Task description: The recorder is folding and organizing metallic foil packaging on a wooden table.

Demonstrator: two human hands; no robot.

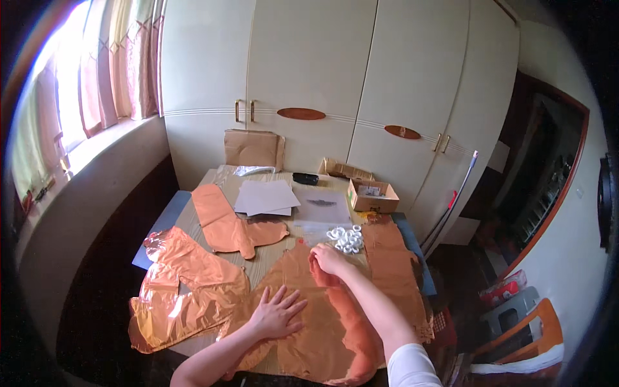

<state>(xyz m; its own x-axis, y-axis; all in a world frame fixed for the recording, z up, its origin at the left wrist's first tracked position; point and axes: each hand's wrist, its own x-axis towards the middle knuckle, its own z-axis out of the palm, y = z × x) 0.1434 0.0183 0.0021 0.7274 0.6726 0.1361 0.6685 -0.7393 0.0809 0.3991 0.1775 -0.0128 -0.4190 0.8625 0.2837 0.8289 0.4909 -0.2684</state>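
A large, flat rose-gold foil balloon [303, 351] lies across the near middle of the table. My left hand [276, 317] rests flat on it with the fingers spread. At its far edge, my right hand [329, 259] has its fingers curled on the foil; the fingertips are partly hidden. From there a puckered orange-pink strip runs down the balloon's right side, under my right forearm. Just beyond my right hand sits a pile of white rings [346, 238]. A crumpled, shiny foil balloon [187, 290] lies to the left of my left hand.
Another flat foil balloon [222, 222] lies farther back, with a foil piece [393, 271] at the right edge. Behind are white sheets [265, 197], a clear plastic bag [322, 208], a black object [305, 178] and an open cardboard box [374, 201]. A wooden chair [548, 326] stands at the right.
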